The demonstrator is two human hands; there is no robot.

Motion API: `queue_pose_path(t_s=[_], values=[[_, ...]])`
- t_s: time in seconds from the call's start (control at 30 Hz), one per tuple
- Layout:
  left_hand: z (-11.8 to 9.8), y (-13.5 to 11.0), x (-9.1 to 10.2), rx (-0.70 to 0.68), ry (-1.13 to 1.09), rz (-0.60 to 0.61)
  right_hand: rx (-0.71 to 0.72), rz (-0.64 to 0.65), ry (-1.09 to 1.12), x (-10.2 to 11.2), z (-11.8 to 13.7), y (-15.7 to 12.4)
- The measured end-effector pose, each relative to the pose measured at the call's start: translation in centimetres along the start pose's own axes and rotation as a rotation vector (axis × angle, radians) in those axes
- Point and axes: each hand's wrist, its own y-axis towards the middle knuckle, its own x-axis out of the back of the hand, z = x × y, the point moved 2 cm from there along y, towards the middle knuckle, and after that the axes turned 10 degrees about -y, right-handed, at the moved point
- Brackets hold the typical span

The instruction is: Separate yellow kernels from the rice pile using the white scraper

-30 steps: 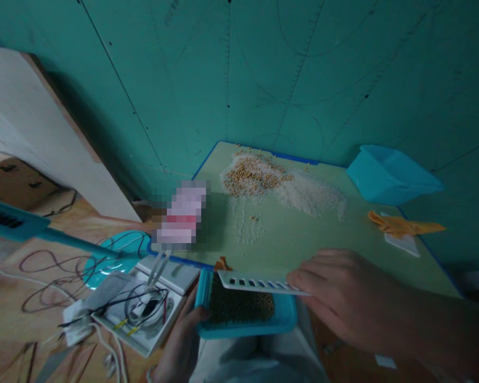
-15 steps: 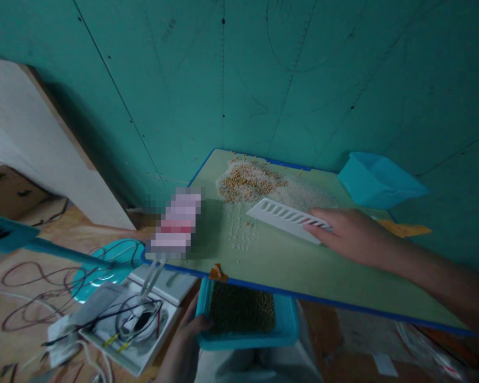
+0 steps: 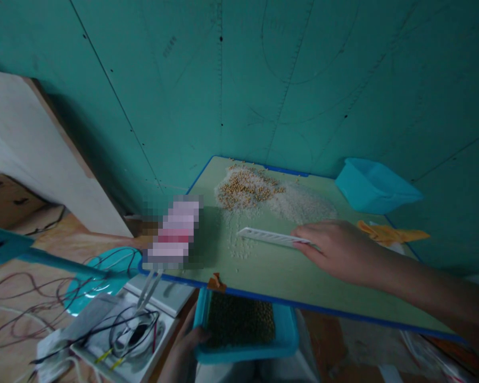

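My right hand (image 3: 335, 250) is closed on a white slotted plastic scraper (image 3: 269, 236), held edge-down over the pale green board (image 3: 287, 287). Just beyond the blade lies a heap of yellow soybeans (image 3: 243, 189) mixed with white grains, and a pile of white rice-like grains (image 3: 303, 202) adjoins it on the right. Loose grains (image 3: 239, 247) lie scattered by the scraper's tip. Below the board's front edge, my left hand (image 3: 189, 340) grips the left rim of a blue plastic tub (image 3: 285, 332). Dark green, bean-like grains and some yellow beans fill part of that tub.
A blue bin (image 3: 375, 186) stands at the board's back right, near an orange cloth (image 3: 395, 234). A pixelated pink-and-white object (image 3: 178, 234) stands at the left edge. Cables and a white box (image 3: 131, 330) lie on the floor at left. A green wall (image 3: 183, 96) rises behind.
My right hand has drawn the scraper towards me and turned it, so its slotted face looks narrower. My left hand still holds the tub. The view has shifted slightly.
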Motion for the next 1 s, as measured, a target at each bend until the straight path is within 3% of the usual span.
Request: queue_pose_path(t_s=[0.27,0.47,0.63,0.83,1.0], values=[[-0.4,-1.2,-0.9,-0.008,0.001,0.068,-0.034,-0.032,-0.014,-0.8,-0.8,0.5],[0.6,1.3,1.3,0.017,-0.024,-0.040,-0.009,-0.034,0.038,0.0,-0.2,0.0],[1.2,3.7,3.1,-0.015,-0.007,-0.085,-0.114,0.012,-0.011,-0.5,-1.5,0.7],[0.9,3.7,3.2,-0.071,0.034,-0.095,-0.095,0.035,0.040,-0.6,-1.1,0.6],[1.0,3.6,2.8,-0.005,-0.004,-0.047,-0.126,0.042,0.061,0.0,-0.6,0.2]])
